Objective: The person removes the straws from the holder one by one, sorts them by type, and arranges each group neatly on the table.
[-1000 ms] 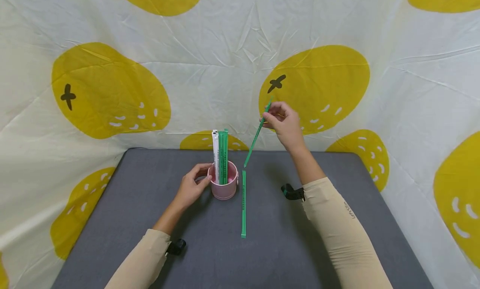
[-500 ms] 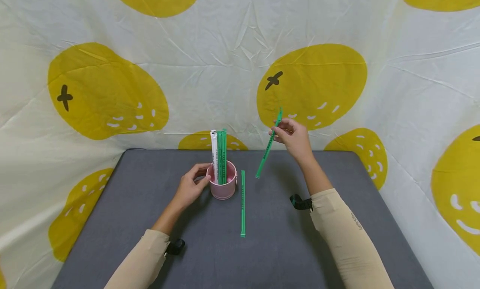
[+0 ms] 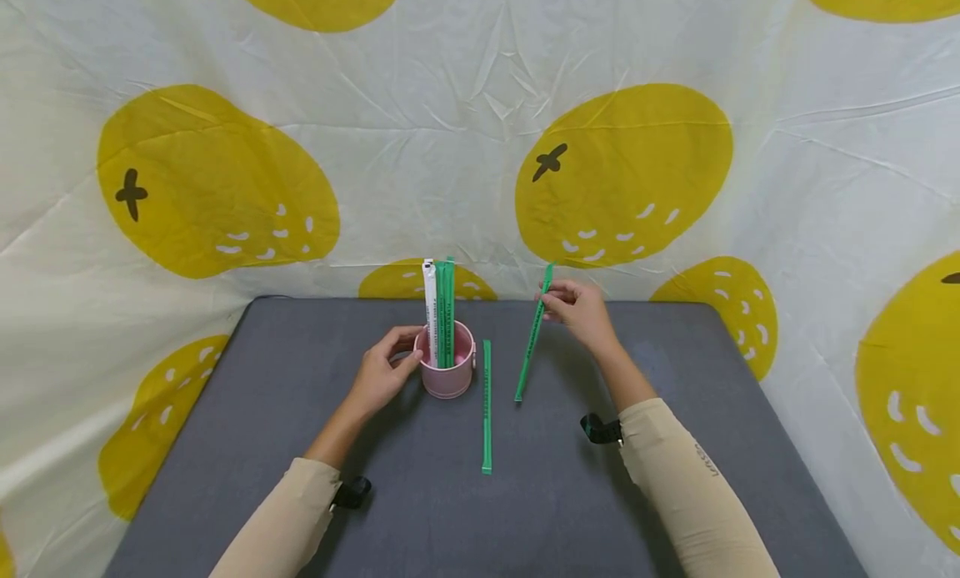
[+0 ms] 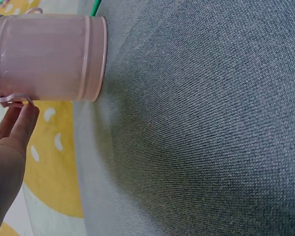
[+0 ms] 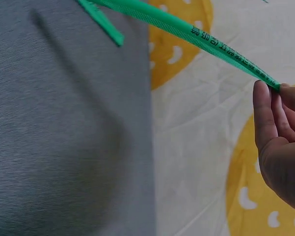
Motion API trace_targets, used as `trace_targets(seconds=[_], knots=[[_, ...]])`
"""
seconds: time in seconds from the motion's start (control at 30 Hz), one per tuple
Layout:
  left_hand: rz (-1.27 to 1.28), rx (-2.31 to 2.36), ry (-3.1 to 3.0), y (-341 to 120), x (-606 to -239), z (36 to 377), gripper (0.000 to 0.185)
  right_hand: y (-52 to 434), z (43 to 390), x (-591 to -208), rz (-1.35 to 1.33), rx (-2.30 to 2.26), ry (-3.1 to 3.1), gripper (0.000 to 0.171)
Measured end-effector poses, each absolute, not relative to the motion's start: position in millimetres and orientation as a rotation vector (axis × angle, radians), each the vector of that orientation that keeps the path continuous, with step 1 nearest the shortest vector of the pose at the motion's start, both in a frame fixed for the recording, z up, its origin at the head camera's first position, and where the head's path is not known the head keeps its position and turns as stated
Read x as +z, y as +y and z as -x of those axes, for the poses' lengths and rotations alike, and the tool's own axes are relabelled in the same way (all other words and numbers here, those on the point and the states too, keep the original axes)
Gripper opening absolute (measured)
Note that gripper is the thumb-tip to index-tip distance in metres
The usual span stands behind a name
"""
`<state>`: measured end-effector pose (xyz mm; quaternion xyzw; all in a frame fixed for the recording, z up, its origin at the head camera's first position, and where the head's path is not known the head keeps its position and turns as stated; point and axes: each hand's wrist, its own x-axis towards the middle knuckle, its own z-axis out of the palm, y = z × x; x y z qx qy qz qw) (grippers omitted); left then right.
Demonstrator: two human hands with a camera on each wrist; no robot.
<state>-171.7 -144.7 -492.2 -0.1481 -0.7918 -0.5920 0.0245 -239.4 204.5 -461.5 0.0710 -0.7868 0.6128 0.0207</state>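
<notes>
In the head view my left hand [image 3: 382, 374] holds a small pink bucket [image 3: 447, 384] at its left side, thumb at the front of the rim. The left wrist view shows those fingertips at the side lug of the bucket [image 4: 49, 56]. Standing in the bucket are a white paper-wrapped straw [image 3: 431, 311] and several green-wrapped straws [image 3: 446, 311]. My right hand [image 3: 581, 311] pinches another green-wrapped straw [image 3: 533, 336] near its top, the straw tilted with its lower end close over the table. Dark printing runs along this straw [image 5: 186, 32] in the right wrist view.
One green-wrapped straw [image 3: 487, 411] lies lengthwise on the dark grey table [image 3: 420, 511], between the bucket and the held straw. Behind the table's back edge hangs a white cloth [image 3: 427, 186] with yellow fruit shapes.
My right hand has come down and a little to the right with the green-wrapped straw, whose lower end now sits beside the lying straw. The left hand and bucket have stayed put.
</notes>
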Motion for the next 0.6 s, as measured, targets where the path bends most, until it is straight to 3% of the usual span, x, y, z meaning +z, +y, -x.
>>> trace_targets(seconds=[0.37,0.6], knots=[[0.457,-1.824,-2.453,-142,-493,172,0.04,193,235,-495,-0.172,1.877,-2.68,0.033],[0.448,-1.793,-2.463,-145,-517,185,0.041,184,232,-512,-0.079,1.908,-2.748,0.032]])
